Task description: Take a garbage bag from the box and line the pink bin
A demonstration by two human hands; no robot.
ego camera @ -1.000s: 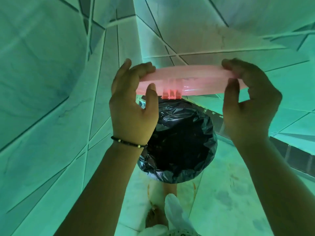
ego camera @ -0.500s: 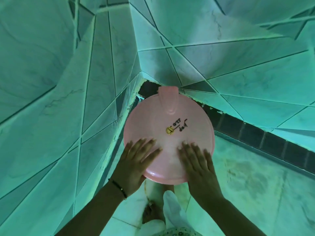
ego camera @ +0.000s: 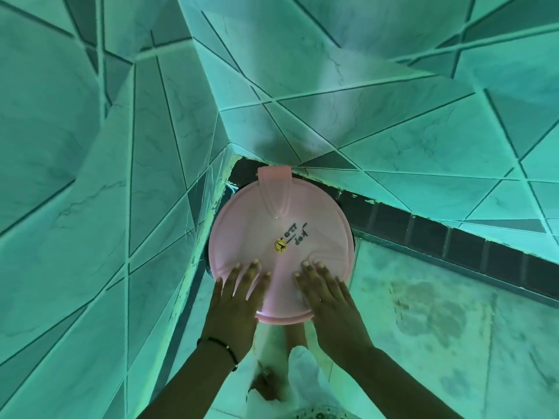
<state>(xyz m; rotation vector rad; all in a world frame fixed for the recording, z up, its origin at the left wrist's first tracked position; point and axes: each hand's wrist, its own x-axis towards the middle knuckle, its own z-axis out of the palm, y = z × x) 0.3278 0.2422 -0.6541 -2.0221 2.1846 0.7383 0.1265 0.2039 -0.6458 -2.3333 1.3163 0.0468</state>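
The pink bin stands in the tiled corner with its round pink lid (ego camera: 281, 225) lying flat on top. The lid has a yellow sticker and black handwriting near its middle and a hinge tab at the far side. My left hand (ego camera: 236, 300) rests flat on the lid's near left part with fingers straight and spread. My right hand (ego camera: 326, 297) rests flat on the near right part in the same way. The bin's body and the black garbage bag inside are hidden under the lid; only a thin dark edge (ego camera: 209, 267) shows at the left rim.
Green tiled walls (ego camera: 145, 182) close in on the left and behind the bin. A dark tile strip (ego camera: 453, 240) runs along the wall's base to the right. Stained floor tiles (ego camera: 423, 322) spread to the right. My foot and white cloth (ego camera: 302, 370) are below the bin.
One second ago both hands held the lid up by its edges above the black-lined bin. The lid has come down flat over the bin, and both hands now lie flat on it.
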